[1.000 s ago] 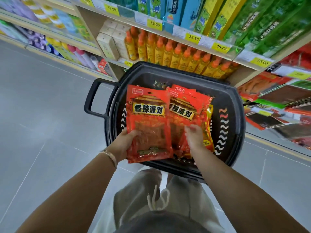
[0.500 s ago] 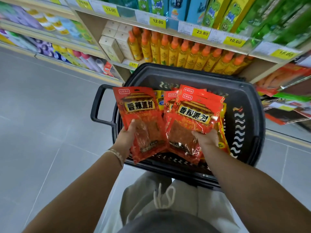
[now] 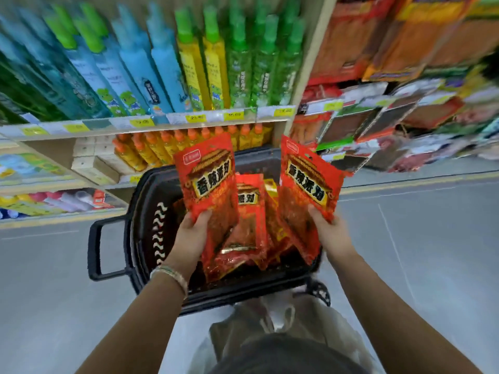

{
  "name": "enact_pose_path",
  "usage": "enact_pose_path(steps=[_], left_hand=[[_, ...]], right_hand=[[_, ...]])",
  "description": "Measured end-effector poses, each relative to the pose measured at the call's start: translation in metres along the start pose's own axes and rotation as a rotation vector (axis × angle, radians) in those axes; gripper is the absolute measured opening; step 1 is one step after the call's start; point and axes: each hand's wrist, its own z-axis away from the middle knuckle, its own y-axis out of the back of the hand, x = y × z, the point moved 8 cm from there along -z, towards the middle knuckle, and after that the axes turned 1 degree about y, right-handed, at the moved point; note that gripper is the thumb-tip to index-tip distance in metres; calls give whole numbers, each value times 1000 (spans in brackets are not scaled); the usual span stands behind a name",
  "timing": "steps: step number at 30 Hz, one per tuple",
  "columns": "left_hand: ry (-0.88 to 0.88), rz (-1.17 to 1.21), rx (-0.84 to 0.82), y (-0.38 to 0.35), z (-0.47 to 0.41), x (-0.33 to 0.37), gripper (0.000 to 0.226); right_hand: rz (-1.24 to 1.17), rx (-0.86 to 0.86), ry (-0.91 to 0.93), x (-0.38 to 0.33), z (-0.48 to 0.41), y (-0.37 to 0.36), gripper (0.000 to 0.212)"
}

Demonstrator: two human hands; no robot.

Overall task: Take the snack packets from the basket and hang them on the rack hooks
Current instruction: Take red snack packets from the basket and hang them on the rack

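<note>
We have raised two packets out of the basket (image 3: 140, 211): our left hand (image 3: 193, 238) grips the left packet (image 3: 208, 179) by its lower edge, our right hand (image 3: 330, 233) grips the right packet (image 3: 307, 184) likewise, both now upright instead of low over the pile (image 3: 248, 211). Hanging likely comes next; the rack (image 3: 378, 125) waits at two o'clock. The packets are flat, glossy, crinkly film; the basket is hard, black, slotted plastic.

- I see bright, even light, with only soft shading.
- Motion blur smears the rack (image 3: 405, 117) at right and the bottles (image 3: 162, 63) above.
- Edges bend outward; the packets (image 3: 208, 182) at centre read sharpest.
</note>
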Motion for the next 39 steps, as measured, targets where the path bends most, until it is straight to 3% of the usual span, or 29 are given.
enact_pose_path(steps=[9,14,16,21,27,31,33,36,39], left_hand=[[-174,-109,-135,-132,69,29,9],[-243,-190,-221,-220,110,10,8],[-239,-193,-242,-256,125,-2,18],[-257,-169,-236,-339,149,-17,25],[-322,-102,-283,-420,165,28,3],[-408,-111,-232,-455,167,78,30],[-442,-97,-214,-475,167,110,23],[-518,-88,-196,-505,164,160,23],[-621,-60,-121,-524,160,214,48]], right_hand=[[-78,212,120,5,24,173,16],[-44,253,82,45,25,263,17],[2,241,82,55,21,298,16],[16,242,123,48,1,383,15],[-133,257,191,-7,-28,444,14],[38,359,305,-58,-65,478,29],[82,392,377,-88,-90,494,33],[102,413,523,-138,-124,508,23],[107,426,665,-195,-156,518,14]])
